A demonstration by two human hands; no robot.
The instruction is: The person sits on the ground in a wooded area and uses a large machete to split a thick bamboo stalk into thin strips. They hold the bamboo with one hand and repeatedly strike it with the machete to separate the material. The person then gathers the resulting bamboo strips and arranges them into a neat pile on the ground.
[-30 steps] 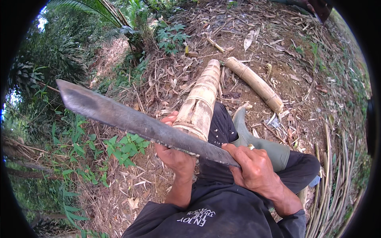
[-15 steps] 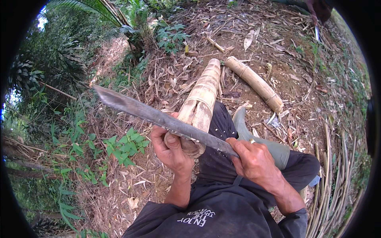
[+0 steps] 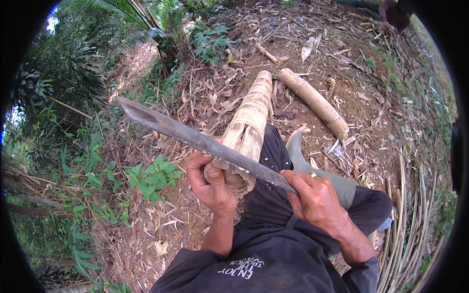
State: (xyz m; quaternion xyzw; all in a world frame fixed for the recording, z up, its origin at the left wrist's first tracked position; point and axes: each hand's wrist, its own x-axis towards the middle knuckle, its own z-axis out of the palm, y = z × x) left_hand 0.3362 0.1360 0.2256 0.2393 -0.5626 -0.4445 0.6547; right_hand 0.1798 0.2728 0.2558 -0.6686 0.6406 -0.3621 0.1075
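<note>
My left hand is closed round the near end of a thick, pale bamboo section, its thumb lying along the cut rim. The section points away from me, beside my left thigh, and has a dark crack near the middle. In my right hand is a machete, held by its near end; the handle is hidden in the fist. The long grey blade slants up to the left across the bamboo's near end, with pale shavings along its lower edge. Whether blade and rim touch, I cannot tell.
A second bamboo section lies on the leaf-strewn ground ahead, beyond my green boot. Long thin poles lie at the right. Leafy plants grow at the left. At the far right top, part of another person shows.
The machete has shifted very slightly, and more of the bamboo's near cut end shows below the blade. My left hand keeps its hold. At the top right, the other person has moved a little.
</note>
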